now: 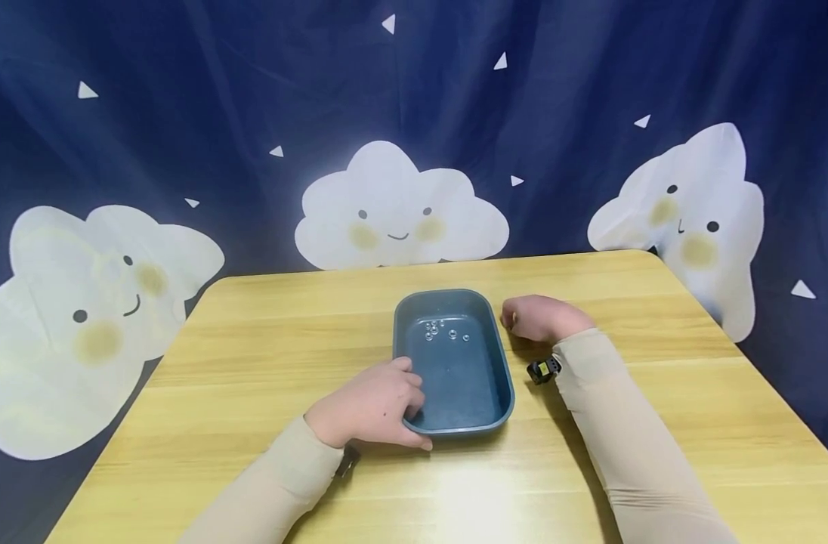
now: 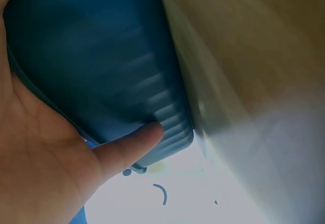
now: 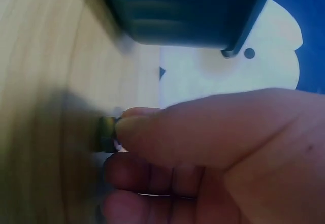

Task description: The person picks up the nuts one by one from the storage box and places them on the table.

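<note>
A dark blue-green rectangular plastic tray (image 1: 464, 385) stands on the wooden table. Several small clear beads (image 1: 452, 333) lie inside, toward its far end. My left hand (image 1: 376, 402) grips the tray's near left corner, fingers over the rim and thumb outside. In the left wrist view that thumb (image 2: 129, 145) presses the ribbed outer wall. Just right of the tray, my right hand (image 1: 539, 319) is low over the table with curled fingers. In the right wrist view its thumb and forefinger pinch a small shiny thing (image 3: 107, 131), dark with a yellow patch; its kind is unclear.
The light wooden table (image 1: 278, 325) reaches out on both sides of the tray. Behind it hangs a dark blue curtain (image 1: 251, 75) printed with white clouds and triangles. A small black camera (image 1: 543, 370) sits at the right wrist.
</note>
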`<state>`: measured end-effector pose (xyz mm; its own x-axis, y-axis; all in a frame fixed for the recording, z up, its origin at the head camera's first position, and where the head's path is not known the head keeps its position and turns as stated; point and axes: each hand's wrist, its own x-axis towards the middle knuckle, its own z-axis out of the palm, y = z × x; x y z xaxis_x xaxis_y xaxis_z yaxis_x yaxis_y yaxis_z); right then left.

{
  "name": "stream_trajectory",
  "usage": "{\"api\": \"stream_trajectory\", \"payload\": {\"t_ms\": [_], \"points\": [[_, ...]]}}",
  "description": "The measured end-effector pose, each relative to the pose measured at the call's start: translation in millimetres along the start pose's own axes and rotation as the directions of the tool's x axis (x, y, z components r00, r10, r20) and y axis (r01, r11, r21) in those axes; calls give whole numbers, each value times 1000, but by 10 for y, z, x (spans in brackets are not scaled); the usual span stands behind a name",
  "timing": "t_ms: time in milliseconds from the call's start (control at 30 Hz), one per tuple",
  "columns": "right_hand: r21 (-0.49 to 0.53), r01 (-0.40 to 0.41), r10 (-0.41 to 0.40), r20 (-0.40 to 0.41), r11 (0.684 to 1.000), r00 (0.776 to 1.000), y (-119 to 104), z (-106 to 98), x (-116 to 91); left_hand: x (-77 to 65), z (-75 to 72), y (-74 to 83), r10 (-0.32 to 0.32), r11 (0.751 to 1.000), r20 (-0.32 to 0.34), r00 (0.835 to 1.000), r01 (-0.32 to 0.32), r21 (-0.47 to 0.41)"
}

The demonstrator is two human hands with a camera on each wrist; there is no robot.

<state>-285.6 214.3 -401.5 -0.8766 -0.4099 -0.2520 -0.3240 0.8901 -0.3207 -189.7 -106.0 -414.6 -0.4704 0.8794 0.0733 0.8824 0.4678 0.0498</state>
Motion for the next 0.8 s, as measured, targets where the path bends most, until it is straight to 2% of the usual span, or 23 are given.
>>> {"api": "stream_trajectory", "payload": {"t_ms": [167,400,600,800], "points": [[-14,25,-25,-18,1000,1000,-47,-70,-44,8,-11,9,10,1000,9,1000,-10,3],[-26,66,-68,-85,997,994,-208,-209,-105,1,-13,15,3,1000,5,1000,-3,-4],[-34,114,-119,-183,993,976,-394,-288,-206,-5,-15,28,3,1000,5,1000,-3,1],[-48,113,-122,-261,992,958,-592,-323,-248,-3,-23,21,10,1000,-3,1000,-10,6]]}}
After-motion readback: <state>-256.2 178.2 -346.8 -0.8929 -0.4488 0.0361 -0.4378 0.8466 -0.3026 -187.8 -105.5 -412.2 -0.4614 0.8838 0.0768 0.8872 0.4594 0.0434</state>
